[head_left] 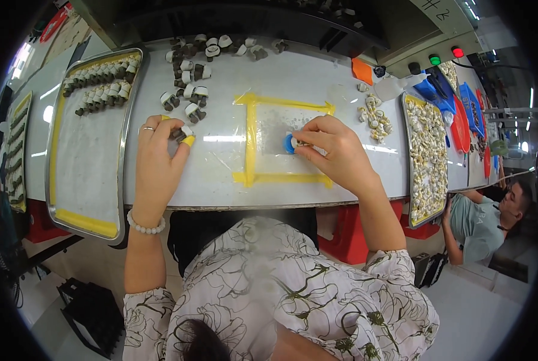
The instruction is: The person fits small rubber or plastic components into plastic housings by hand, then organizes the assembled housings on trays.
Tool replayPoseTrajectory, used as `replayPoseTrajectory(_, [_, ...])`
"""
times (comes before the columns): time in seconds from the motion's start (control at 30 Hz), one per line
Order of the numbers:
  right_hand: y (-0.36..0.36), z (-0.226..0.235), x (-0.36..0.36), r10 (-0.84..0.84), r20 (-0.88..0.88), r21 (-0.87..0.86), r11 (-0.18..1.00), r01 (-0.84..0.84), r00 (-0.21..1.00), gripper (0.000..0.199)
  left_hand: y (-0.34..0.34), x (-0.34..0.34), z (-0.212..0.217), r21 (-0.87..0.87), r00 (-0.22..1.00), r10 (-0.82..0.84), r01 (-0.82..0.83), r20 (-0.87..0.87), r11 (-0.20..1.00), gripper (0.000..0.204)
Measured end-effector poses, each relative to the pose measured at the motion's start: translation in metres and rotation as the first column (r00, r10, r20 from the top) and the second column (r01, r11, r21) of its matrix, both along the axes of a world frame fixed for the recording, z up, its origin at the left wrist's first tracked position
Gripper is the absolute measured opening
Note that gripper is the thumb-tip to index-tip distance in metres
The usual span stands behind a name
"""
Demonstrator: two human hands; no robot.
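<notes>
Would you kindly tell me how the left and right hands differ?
The left hand wears a ring, bracelet and yellow fingertip covers; the right hand shows none. The left has a dark-and-white piece between finger and thumb; the right pinches a pale one. Both are over the white table.

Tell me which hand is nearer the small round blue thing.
Right. The right hand is just right of the blue thing; the left hand is farther off, to its left, past the yellow tape.
</notes>
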State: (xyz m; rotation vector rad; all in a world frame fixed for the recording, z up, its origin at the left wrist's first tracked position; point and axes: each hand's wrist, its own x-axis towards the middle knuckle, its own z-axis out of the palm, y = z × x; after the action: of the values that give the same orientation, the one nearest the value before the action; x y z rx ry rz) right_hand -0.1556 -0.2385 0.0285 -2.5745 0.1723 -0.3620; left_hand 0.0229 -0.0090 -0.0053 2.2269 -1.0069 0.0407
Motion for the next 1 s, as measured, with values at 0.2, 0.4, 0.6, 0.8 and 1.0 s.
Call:
replayPoseTrajectory(0.2, [0.0, 0.003, 0.006, 0.051, -0.081, -0.116, 0.991, -0.06, 0.995, 0.02, -0.002, -0.005, 0.006, -0.055, 0.978, -0.02, 0.008, -0.209, 0.998, 0.024])
replayPoseTrajectory(0.4, [0.001, 0.002, 0.002, -0.002, -0.018, -0.015, 1.0, 0.001, 1.0, 0.02, -0.006, -0.024, 0.009, -0.432, 0.491, -0.292, -0.198, -0.82, 0.88, 0.022])
replayPoseTrajectory(0.6, [0.001, -0.004, 0.0, -0.022, -0.01, 0.076, 0.997, 0.022, 1.0, 0.022, -0.024, -0.053, -0.004, -0.594, 0.191, -0.563, -0.274, -0.804, 0.756, 0.029])
replayPoseTrajectory(0.8, [0.003, -0.001, -0.003, -0.059, 0.066, 0.307, 0.951, 0.036, 0.996, 0.023, -0.038, -0.072, -0.008, -0.583, -0.016, -0.627, -0.35, -0.779, 0.733, 0.029])
replayPoseTrajectory(1.0, [0.014, 0.004, -0.004, -0.037, 0.047, 0.552, 0.834, 0.005, 0.998, 0.027, -0.04, -0.076, -0.019, -0.637, 0.078, -0.65, -0.317, -0.756, 0.702, 0.023])
